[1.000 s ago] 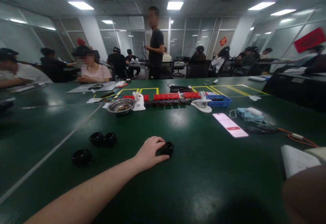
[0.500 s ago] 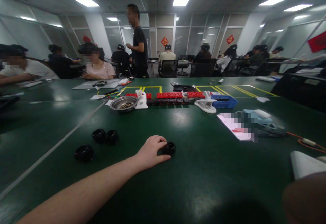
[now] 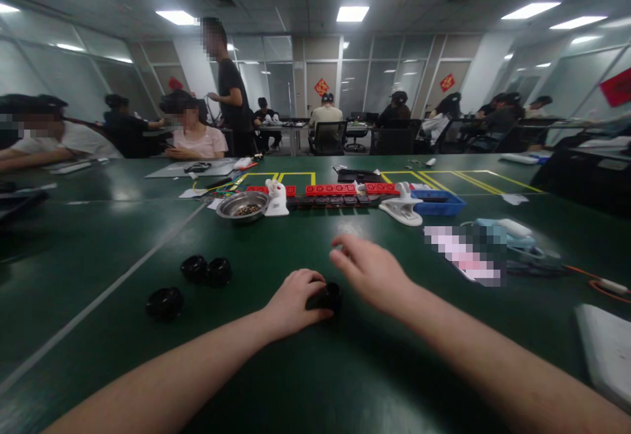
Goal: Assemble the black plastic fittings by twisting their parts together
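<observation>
My left hand [image 3: 298, 302] is closed around a glossy black round piece with a hollow centre [image 3: 333, 296], which rests on the green table [image 3: 246, 381]. Its fingers and thumb grip the piece from the left, hiding part of it. Just above and to the right of that piece hovers my right hand [image 3: 372, 268], holding nothing, with its fingers stretched forward and slightly bent. Off to the left stand similar black round pieces: two side by side [image 3: 194, 267] [image 3: 219, 271] and one a little closer to me [image 3: 164, 303].
Farther back are a metal bowl [image 3: 242, 208] with small bits in it, white clamp-like stands [image 3: 277, 200] [image 3: 402, 209], a row of red blocks [image 3: 330, 189] and a blue tray [image 3: 438, 205]. A phone [image 3: 461, 253] and cables lie right. Several people sit beyond; one person [image 3: 231, 95] stands.
My right hand has come in from the lower right to beside the black piece. My left hand keeps its grip. The standing person has moved left.
</observation>
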Demonstrator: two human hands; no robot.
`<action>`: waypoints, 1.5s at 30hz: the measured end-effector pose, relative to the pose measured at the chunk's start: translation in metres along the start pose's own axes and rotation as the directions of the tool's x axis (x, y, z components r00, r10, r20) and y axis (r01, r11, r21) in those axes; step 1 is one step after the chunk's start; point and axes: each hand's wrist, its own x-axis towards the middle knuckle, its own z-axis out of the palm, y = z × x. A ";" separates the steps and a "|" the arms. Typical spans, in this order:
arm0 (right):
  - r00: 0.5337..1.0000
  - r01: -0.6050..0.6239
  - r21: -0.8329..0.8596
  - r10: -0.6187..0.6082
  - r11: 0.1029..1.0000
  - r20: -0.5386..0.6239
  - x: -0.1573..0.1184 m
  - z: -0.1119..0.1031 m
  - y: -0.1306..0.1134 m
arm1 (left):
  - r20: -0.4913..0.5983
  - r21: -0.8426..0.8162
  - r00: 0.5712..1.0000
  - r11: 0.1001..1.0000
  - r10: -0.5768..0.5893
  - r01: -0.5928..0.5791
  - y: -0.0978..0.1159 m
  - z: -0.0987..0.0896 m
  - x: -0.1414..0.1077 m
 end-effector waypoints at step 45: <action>0.986 0.160 -0.133 -0.165 0.978 -0.021 -0.017 0.049 -0.001 | 0.003 -0.007 1.000 1.000 0.008 -0.008 0.001 0.001 0.000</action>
